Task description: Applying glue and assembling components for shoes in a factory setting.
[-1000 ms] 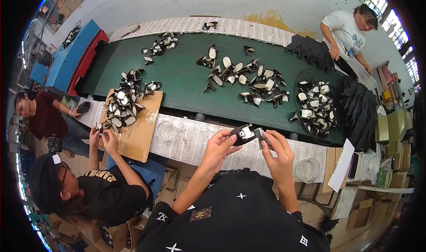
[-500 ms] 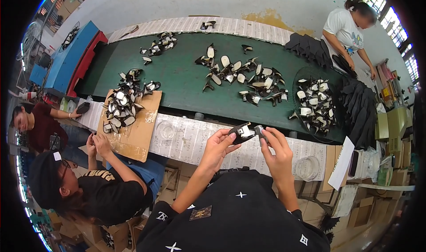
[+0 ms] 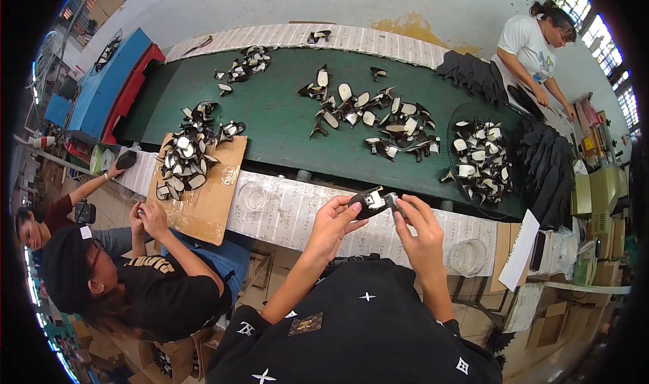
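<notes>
My left hand [image 3: 327, 230] grips a black shoe heel part [image 3: 365, 205] with a white patch on top, tilted toward the right. Between the fingertips of my right hand [image 3: 424, 236] is a small dark grey piece [image 3: 392, 202], close against the part's right end; its kind is too small to make out. Both hands are over the paper-covered near ledge [image 3: 291, 208]. Beyond them, on the green conveyor belt [image 3: 270, 124], lies a loose group of similar black heel parts [image 3: 351, 107] with white faces.
To the right, a wire basket [image 3: 451, 174] holds more parts beside stacked black pieces [image 3: 544, 161]. Clear round containers [image 3: 468, 257] stand on the ledge. At left, a co-worker [image 3: 155, 289] sits by a cardboard sheet [image 3: 215, 211] piled with parts. Another person [image 3: 531, 53] works at far right.
My hands stay nearly in place; the grey piece has shifted slightly at the heel part's end. The person at far left has leaned lower, with an arm stretched toward the belt's end.
</notes>
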Motion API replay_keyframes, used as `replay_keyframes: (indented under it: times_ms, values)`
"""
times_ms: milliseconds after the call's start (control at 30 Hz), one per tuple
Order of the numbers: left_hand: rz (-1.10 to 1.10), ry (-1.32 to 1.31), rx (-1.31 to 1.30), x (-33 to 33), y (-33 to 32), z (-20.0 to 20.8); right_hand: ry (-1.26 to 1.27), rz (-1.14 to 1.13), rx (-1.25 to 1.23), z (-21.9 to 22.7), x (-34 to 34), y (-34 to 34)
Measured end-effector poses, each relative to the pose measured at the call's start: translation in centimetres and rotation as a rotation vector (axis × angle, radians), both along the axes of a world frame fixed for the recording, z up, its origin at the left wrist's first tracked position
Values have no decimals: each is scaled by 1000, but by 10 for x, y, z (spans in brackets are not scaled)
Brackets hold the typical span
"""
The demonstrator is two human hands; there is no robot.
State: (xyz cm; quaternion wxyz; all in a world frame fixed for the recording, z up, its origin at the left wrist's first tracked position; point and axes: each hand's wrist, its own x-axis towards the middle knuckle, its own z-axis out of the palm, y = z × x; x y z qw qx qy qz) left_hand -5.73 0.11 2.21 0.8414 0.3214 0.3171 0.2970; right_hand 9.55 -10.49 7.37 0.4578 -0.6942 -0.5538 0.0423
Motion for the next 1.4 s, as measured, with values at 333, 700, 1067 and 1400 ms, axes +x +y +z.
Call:
replay_keyframes:
  times_ms: [333,700,1067,1400]
  values:
    - [-40,1,-6,1,0,-1,261,5,0,11,-7,6]
    - [-94,6,12,1,0,-3,1015,82,-15,-3,2,6]
    - [-206,-374,-190,-8,-6,8,1440,-31,278,-46,46,-16]
    - [-382,-891,-515,29,-16,39,1376,-249,72,-190,83,-72]
